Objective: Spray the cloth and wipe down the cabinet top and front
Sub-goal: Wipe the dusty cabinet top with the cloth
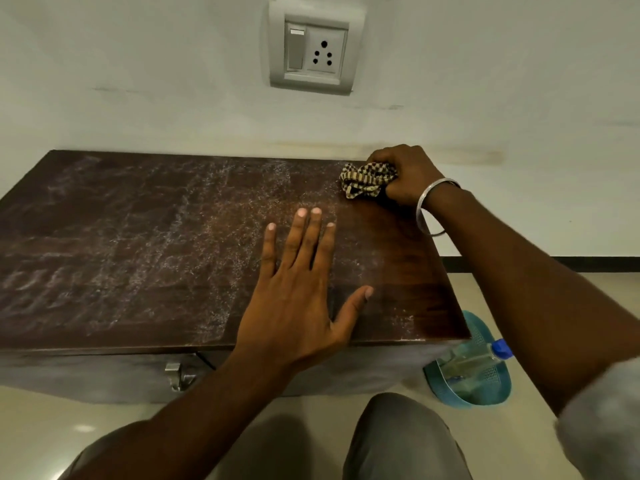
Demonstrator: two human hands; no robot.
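Up at the far right corner of the cabinet top (121,237), the right hand (408,174) grips the bunched cloth (365,180), the top's dusty length stretching away to its left, while the left hand (298,299) rests flat, fingers (314,233) spread, nearer the front edge.

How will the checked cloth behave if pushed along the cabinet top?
Probably floppy: the checked cloth sits crumpled in the right hand, so it should bunch rather than slide flat. Likely light, since it holds loose folds on the cabinet top.
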